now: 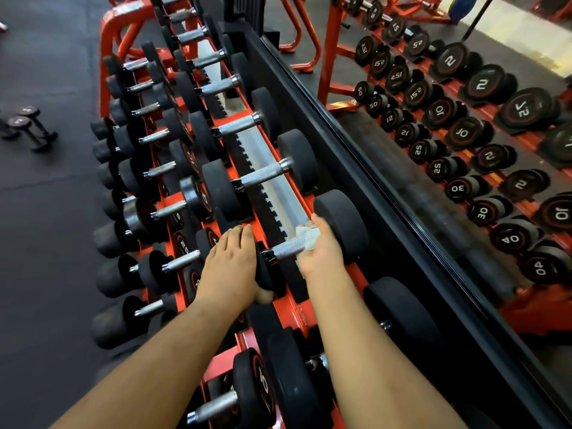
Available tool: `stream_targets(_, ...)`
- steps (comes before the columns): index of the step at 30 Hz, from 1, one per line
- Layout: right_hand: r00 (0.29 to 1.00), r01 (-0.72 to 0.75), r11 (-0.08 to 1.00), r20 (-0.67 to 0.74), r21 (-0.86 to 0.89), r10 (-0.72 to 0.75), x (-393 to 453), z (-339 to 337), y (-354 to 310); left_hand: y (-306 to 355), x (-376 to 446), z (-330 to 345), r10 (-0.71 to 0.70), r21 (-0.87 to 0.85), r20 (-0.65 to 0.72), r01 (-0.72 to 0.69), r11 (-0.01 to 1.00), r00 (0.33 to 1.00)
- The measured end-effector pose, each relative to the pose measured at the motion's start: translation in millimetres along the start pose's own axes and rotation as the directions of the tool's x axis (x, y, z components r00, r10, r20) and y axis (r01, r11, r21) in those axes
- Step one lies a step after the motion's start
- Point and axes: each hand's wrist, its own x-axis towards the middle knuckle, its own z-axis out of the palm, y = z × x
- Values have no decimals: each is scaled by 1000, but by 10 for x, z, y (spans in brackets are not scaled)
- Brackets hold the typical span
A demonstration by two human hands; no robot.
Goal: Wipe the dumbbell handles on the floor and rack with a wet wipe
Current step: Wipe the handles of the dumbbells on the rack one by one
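A person's right hand (318, 252) wraps a white wipe (306, 236) around the knurled handle (288, 249) of a dumbbell resting on the top tier of an orange rack (291, 308), fingers curled over the bar beside its far black head (342, 224). The left hand (230, 264) grips the near head (265, 274) of the same dumbbell, fingers laid over its top and thumb tucked beneath. Rows of other dumbbells fill the rack's lower tiers, a mirror (458, 125) runs along the right, and two small dumbbells (29, 126) lie on the dark floor (40, 230) well apart at left.
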Motion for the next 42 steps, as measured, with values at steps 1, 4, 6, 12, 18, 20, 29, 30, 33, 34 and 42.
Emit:
stream_targets(1,1000,-2,1000,18,-4,2,-28,-24,-6,5,2,-10,2,3,3,-2,1000,1000)
stream_targets(4,998,3,998,70,63,-7,-72,-178,45,-11,17,14,5,5,-3,-5,1000,1000)
stream_targets(6,996,21,992,82,121,-32,-83,-247,68,-32,37,45,12,5,-6,-12,1000,1000)
stream_targets(12,994,-37,998,109,56,31,-59,-82,94,-33,15,50,10,13,-9,-10,1000,1000)
stream_targets(18,998,-6,965,54,-263,21,-271,-223,474,-39,47,44,-2,26,23,1,1000,1000)
stream_targets(20,996,-3,874,76,-487,46,-473,-230,539,-26,28,47,-1,47,33,-1,999,999)
stream_targets(29,931,340,528,359,-778,-71,-1091,-762,-15,152,-212,-64,-80,21,73,79,997,994)
stream_targets(30,886,463,343,436,-817,-158,-1121,-914,-77,208,-318,-34,-78,-16,53,79,997,996)
stream_targets(33,672,719,-72,718,-691,-179,-1294,-1469,-162,396,-870,256,-28,-141,-14,26,990,999)
stream_targets(34,603,757,-232,790,-611,-112,-1293,-1611,-153,459,-1033,332,-13,-205,6,14,979,1000)
stream_targets(42,513,448,-894,824,-17,241,-1335,-2147,177,678,-1541,483,7,-105,208,16,994,978)
